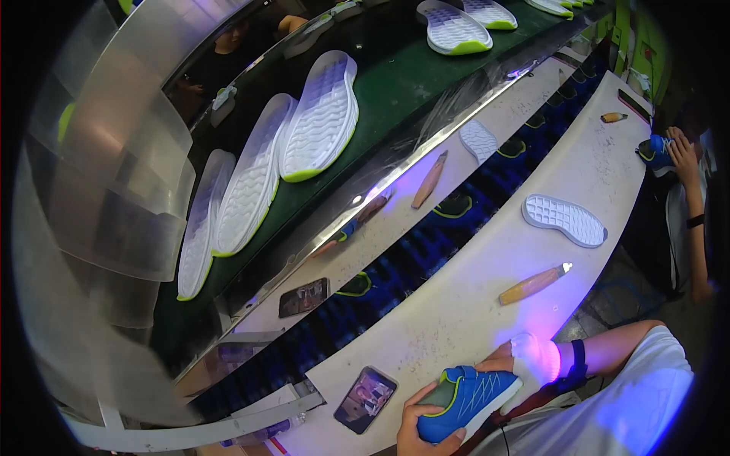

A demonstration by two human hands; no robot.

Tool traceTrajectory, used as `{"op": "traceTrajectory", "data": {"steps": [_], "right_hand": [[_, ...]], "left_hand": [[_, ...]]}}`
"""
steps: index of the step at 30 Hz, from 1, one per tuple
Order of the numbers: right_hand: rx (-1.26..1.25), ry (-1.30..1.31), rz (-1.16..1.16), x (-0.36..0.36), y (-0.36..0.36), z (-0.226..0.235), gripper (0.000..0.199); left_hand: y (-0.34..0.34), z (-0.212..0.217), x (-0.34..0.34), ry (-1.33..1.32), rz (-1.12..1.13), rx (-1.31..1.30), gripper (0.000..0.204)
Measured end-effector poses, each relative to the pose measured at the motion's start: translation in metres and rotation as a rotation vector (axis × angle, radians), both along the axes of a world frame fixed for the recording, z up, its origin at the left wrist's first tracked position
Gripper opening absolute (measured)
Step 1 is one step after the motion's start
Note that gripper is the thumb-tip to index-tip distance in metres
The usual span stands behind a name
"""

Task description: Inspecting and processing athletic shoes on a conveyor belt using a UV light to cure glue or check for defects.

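Note:
A blue shoe upper with lime-green trim (468, 399) lies at the near edge of the white bench (456, 319). Both my hands grip it. My left hand (414, 429) holds its near end from below. My right hand (525, 361), in a white glove lit purple, presses on its far end; a black band sits on that wrist. A phone (365, 399) with a lit screen lies just left of the shoe. A wooden-handled brush (532, 285) lies on the bench beyond my right hand. Farther back rests a white outsole (564, 220), tread up.
A dark blue conveyor (426, 251) runs past the bench, with a second white ledge holding another phone (304, 296), brushes (430, 181) and a sole (479, 140). Above, a green belt (395, 91) carries several white soles. At right another person's hand (680, 152) holds a blue shoe.

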State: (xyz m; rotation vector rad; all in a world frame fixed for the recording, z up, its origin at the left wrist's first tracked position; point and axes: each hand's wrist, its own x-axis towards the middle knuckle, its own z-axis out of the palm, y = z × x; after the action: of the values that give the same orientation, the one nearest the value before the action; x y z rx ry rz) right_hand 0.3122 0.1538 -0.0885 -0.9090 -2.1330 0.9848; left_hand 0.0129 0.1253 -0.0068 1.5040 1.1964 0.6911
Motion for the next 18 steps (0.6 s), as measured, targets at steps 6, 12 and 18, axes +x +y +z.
{"op": "traceTrajectory", "data": {"steps": [6,12,18], "right_hand": [[0.033,0.037,0.029,0.011,0.0,0.0,0.094],[0.055,0.161,0.006,0.017,0.004,0.007,0.087],[0.265,0.064,-0.078,0.022,0.005,0.011,0.083]], "left_hand": [[-0.015,0.01,0.014,0.03,0.097,-0.067,0.053],[-0.016,0.034,0.033,0.116,0.076,-0.052,0.053],[0.001,0.05,0.039,0.183,0.072,-0.124,0.059]]}}
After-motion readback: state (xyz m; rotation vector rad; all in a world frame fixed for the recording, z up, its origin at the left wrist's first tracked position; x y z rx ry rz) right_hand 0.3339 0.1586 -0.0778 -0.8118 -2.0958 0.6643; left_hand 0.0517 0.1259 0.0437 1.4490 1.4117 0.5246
